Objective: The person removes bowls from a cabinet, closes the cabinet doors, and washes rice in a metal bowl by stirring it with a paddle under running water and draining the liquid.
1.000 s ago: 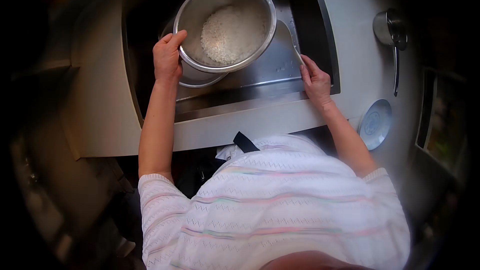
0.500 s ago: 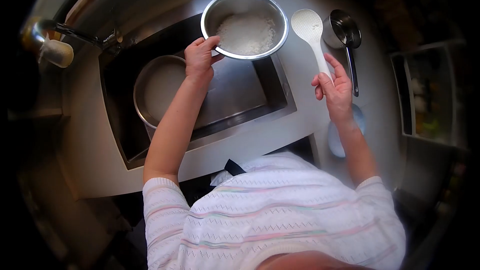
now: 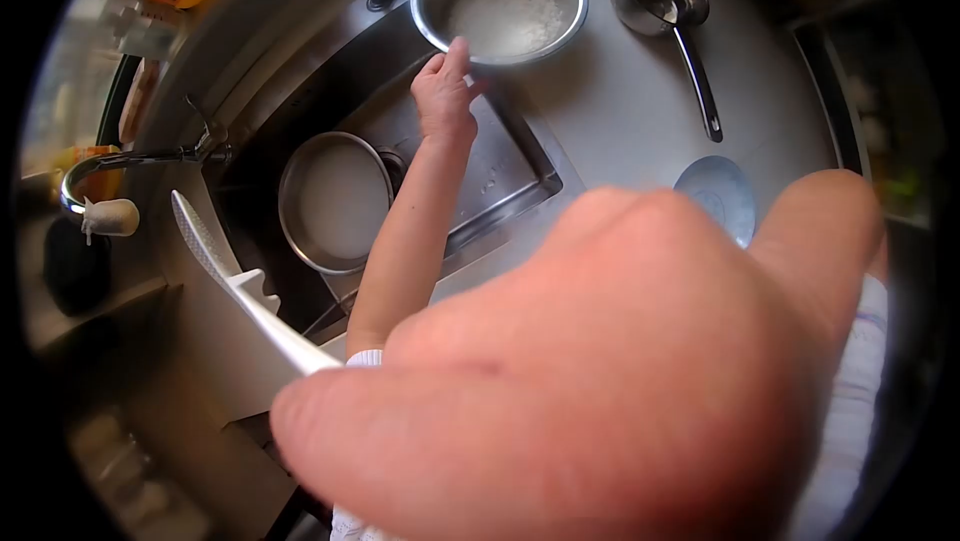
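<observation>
At the back a stainless steel bowl [image 3: 432,33] holds white rice grains, apparently in water. My left hand [image 3: 445,106] is closed at the bowl's near rim, one finger over the edge. Very close to the camera, my right hand [image 3: 590,361] fills the lower middle and is closed round the handle of a white rice paddle [image 3: 262,313]. The paddle points up and left, its dimpled blade seen nearly edge-on. My right hand hides the handle's end and much of my body.
In the sink [image 3: 480,206] sits a metal pot [image 3: 335,201] of cloudy liquid. A tap [image 3: 140,158] curves over the left side. On the counter to the right are a steel saucepan [image 3: 655,1] with a long handle and a pale blue dish [image 3: 715,196].
My right hand has come up from the counter's right side to right before the camera, bringing the rice paddle leftward. My left hand stays at the bowl's rim. The view has shifted.
</observation>
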A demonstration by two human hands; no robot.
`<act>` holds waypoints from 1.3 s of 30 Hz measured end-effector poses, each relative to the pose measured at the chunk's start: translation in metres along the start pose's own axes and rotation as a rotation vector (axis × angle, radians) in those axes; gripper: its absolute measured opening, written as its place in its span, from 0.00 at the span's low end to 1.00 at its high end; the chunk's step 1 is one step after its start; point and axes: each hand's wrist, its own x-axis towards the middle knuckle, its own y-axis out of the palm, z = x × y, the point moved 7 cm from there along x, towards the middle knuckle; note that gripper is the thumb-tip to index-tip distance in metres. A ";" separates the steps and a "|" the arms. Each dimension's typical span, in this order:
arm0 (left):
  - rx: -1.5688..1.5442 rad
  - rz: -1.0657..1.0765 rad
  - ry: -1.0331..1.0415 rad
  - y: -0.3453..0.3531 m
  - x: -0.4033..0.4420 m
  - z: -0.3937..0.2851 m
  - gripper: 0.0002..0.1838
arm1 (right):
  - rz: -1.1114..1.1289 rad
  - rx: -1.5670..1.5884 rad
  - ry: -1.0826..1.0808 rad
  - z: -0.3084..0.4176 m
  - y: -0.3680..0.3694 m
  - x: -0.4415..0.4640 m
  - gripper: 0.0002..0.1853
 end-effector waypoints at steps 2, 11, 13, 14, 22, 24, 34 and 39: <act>0.052 0.030 -0.048 -0.001 -0.007 0.004 0.12 | 0.104 -0.019 -0.046 0.005 0.010 0.007 0.17; -0.013 0.099 -0.135 0.011 -0.010 0.009 0.15 | 0.196 -0.076 -0.151 0.016 0.008 0.009 0.15; -0.068 0.150 -0.121 0.014 -0.016 0.008 0.12 | 0.133 -0.094 -0.121 0.012 0.003 0.012 0.15; -0.100 0.117 -0.144 0.015 -0.017 0.012 0.11 | 0.097 -0.117 -0.108 0.011 0.001 0.012 0.15; -0.223 0.291 -0.111 0.031 -0.007 0.011 0.10 | -0.612 -0.123 0.215 -0.105 -0.068 -0.066 0.18; -0.063 0.244 -0.128 0.036 -0.010 0.008 0.11 | -0.739 0.030 0.327 -0.124 -0.079 -0.085 0.19; -0.020 0.272 -0.113 0.027 -0.002 0.019 0.10 | -0.828 0.111 0.541 -0.197 -0.106 -0.130 0.21; 0.201 0.153 -0.033 -0.002 0.015 0.003 0.11 | -0.883 0.196 0.563 -0.204 -0.117 -0.142 0.21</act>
